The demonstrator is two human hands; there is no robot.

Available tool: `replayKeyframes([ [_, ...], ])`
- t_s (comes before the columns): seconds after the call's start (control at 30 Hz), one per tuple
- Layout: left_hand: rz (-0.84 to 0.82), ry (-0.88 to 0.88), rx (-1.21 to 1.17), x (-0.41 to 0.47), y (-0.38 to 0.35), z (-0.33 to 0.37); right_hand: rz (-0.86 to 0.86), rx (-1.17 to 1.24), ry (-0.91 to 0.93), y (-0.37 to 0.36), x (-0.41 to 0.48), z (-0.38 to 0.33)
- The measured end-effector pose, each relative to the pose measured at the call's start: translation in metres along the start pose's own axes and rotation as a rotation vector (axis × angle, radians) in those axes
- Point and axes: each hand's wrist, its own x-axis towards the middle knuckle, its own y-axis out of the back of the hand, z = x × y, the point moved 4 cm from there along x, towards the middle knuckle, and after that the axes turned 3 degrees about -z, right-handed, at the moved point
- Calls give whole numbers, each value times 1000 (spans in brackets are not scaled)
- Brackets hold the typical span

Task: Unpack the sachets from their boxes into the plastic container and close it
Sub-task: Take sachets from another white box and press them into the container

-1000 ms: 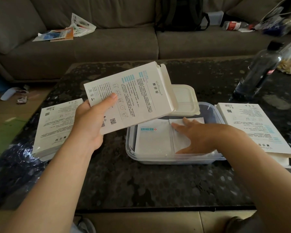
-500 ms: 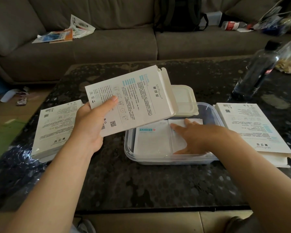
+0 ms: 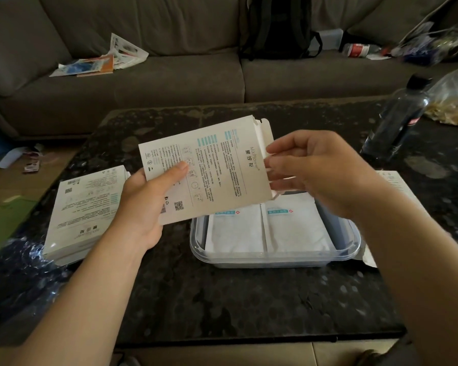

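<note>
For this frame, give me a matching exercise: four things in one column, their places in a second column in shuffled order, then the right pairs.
Things:
1. open box
2. sachets
3. dark bottle
4. backpack

Places:
A. on the sofa
B. lying in the plastic container
C. held in the left hand
D. on the table, far right

Pairs: 1-C, 2-B, 3-D, 4-A
</note>
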Motion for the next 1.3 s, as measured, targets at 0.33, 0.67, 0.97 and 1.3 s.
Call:
replayKeyframes([
  [0.33, 8, -60, 52, -4, -1, 5, -68, 188, -114, -13, 4, 7],
  [0.67, -56, -107, 104, -7, -2, 8, -32, 122, -196, -20, 11, 18],
  [0.97, -51, -103, 62, -6, 0, 9, -7, 270, -187, -14, 11, 15],
  [1.3, -16, -70, 26, -5, 4, 12, -12, 419, -77, -7, 14, 13],
])
